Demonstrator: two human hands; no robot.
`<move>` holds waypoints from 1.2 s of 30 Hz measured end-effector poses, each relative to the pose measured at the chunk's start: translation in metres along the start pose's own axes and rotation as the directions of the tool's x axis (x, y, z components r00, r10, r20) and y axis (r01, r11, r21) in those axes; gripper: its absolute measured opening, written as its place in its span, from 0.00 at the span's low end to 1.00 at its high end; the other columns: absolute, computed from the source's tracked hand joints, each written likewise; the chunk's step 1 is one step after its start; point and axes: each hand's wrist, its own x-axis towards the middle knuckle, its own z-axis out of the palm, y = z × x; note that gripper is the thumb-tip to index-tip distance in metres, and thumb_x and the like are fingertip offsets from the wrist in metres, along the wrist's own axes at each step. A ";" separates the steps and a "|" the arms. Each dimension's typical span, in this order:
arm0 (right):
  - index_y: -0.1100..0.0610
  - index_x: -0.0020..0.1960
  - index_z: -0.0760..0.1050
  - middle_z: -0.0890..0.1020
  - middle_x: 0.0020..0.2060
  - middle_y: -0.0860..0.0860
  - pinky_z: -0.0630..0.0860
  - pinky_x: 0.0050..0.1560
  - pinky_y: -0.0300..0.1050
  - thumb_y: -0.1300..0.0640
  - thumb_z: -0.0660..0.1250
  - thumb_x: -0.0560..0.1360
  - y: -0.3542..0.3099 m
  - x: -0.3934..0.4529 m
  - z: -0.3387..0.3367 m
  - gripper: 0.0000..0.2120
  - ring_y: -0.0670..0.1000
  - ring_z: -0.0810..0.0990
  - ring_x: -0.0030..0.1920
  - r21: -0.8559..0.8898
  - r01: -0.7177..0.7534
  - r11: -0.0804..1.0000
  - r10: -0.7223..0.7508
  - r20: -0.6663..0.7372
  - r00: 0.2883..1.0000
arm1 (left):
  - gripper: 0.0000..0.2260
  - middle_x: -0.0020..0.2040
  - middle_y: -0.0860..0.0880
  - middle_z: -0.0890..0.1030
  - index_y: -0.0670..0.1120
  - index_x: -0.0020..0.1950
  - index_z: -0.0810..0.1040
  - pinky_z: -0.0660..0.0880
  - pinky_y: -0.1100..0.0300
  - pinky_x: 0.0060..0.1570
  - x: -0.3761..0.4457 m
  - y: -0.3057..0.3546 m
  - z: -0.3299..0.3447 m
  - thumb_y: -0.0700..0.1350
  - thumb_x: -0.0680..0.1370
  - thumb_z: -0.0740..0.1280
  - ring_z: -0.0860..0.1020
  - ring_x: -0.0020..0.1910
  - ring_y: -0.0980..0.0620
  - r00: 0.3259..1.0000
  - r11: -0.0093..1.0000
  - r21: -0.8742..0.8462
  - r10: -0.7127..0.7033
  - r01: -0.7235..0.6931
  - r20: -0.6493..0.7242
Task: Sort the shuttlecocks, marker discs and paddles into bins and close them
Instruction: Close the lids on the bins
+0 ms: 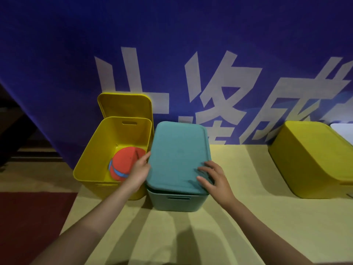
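A teal bin (177, 202) stands in the middle of the floor with its teal lid (177, 155) lying on top. My left hand (138, 172) grips the lid's left edge. My right hand (214, 178) rests flat on the lid's near right corner, fingers spread. To the left, an open yellow bin (91, 161) holds stacked orange marker discs (124, 162) with a blue one between them. Its yellow lid (125, 105) leans upright behind it against the banner. What the teal bin holds is hidden.
A second yellow bin (309, 159), lid on, sits at the right. A white object (342, 131) shows behind it. A blue banner (172, 54) with large white characters closes off the back. Red flooring (28, 217) lies at the near left beside the tan floor.
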 end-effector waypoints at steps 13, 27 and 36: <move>0.52 0.70 0.67 0.66 0.70 0.51 0.62 0.64 0.37 0.55 0.64 0.79 -0.016 -0.006 0.026 0.20 0.50 0.67 0.69 0.163 -0.352 0.922 0.358 -0.007 0.934 | 0.22 0.71 0.48 0.65 0.44 0.76 0.61 0.64 0.65 0.62 -0.033 -0.021 0.012 0.36 0.81 0.57 0.66 0.65 0.56 0.977 0.901 0.408 0.198 -0.147 -0.085; 0.51 0.75 0.59 0.58 0.75 0.51 0.60 0.73 0.49 0.47 0.62 0.78 -0.003 0.019 0.014 0.28 0.52 0.60 0.74 -0.089 -0.302 0.949 0.309 0.089 0.947 | 0.25 0.74 0.43 0.62 0.45 0.78 0.54 0.68 0.54 0.65 0.002 -0.023 0.031 0.40 0.81 0.56 0.67 0.69 0.46 0.988 0.828 0.555 0.140 -0.077 -0.072; 0.56 0.76 0.59 0.56 0.77 0.52 0.62 0.71 0.48 0.51 0.57 0.81 0.009 0.096 0.007 0.25 0.54 0.60 0.75 -0.288 -0.226 0.931 0.263 0.096 0.960 | 0.20 0.66 0.37 0.68 0.41 0.72 0.64 0.70 0.53 0.59 0.094 0.019 0.039 0.39 0.79 0.58 0.72 0.62 0.40 0.985 0.693 0.717 0.163 -0.077 -0.052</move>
